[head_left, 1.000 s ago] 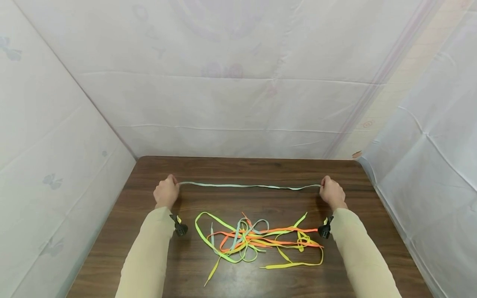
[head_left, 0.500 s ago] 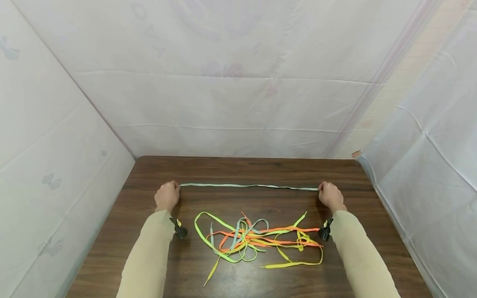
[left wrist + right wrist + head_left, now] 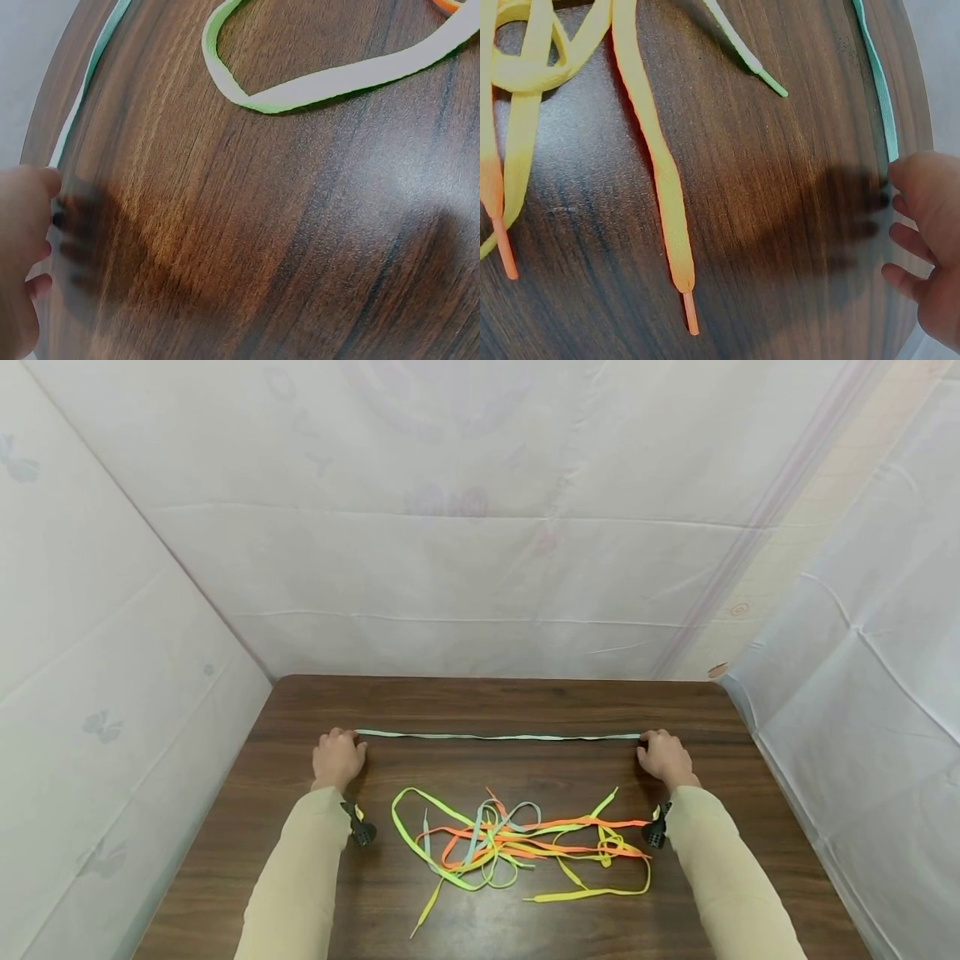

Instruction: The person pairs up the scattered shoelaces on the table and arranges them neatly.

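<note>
A pale mint-green shoelace [image 3: 495, 737] lies stretched nearly straight across the far part of the brown wooden table [image 3: 480, 697]. At its left end my left hand [image 3: 337, 758] touches it with the fingertips, the thumb held apart. My right hand [image 3: 666, 756] is at the other end, fingers loosely spread, one fingertip on the lace. In the left wrist view the lace [image 3: 88, 79] runs up from a fingertip; the right wrist view shows the lace [image 3: 881, 86] meeting a finger. The lace's tips are hidden by the hands.
Nearer the front lies a tangle of shoelaces: neon green [image 3: 405, 831], orange [image 3: 562, 846], yellow [image 3: 585, 893] and pale blue-grey [image 3: 525, 810]. White sheeting [image 3: 480, 568] hangs behind the table and on both sides. Each wrist carries a small black camera [image 3: 363, 827].
The sagging mint lace has been drawn straight and laid on the table. Both hands have come slightly nearer, and their pinching fingers have loosened and spread. The tangle stays put.
</note>
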